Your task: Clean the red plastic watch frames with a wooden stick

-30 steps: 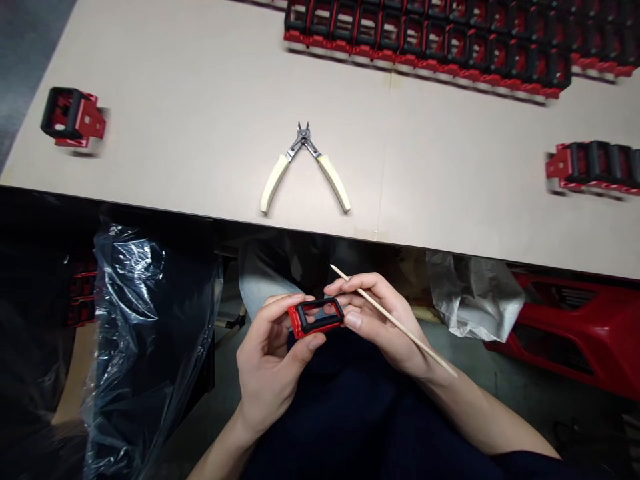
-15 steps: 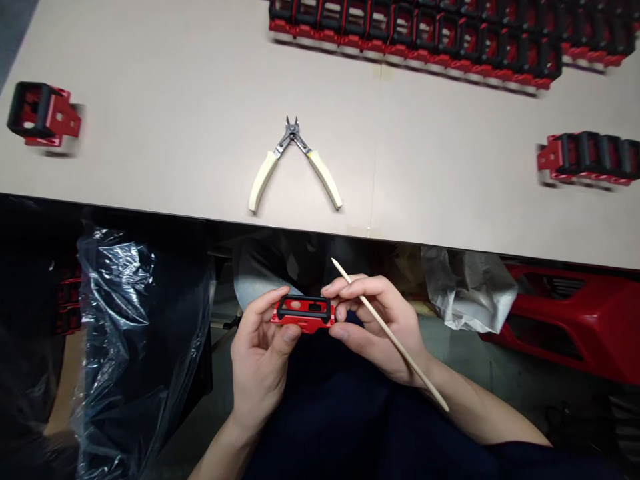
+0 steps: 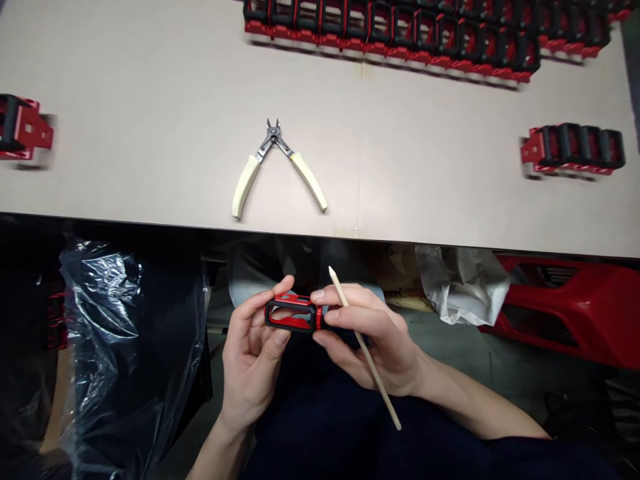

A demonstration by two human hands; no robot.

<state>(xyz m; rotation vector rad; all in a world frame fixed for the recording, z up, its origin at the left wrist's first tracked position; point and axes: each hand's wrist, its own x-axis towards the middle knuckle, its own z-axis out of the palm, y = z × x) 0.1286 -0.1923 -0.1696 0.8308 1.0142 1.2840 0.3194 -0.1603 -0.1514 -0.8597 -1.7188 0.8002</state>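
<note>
Between my two hands, just below the table edge, is a small red plastic part with a black rectangular frame. My left hand pinches its left end between thumb and fingers. At its right end my right hand grips it with the fingertips and thumb. A thin pale wooden stick with a pointed tip is also held in my right hand, running between its fingers and slanting down to the right. On the table beyond lie side cutters with cream handles, their handles spread apart.
Rows of similar red-and-black parts stand at the table's back. A short row of them is at right, one more part at far left. Clear plastic sheeting hangs lower left; a large red piece lies lower right.
The part has been turned in my hands, so the black frame now faces me with the red side on top. The stick has swung steeper in my right hand. The view has shifted slightly right.
</note>
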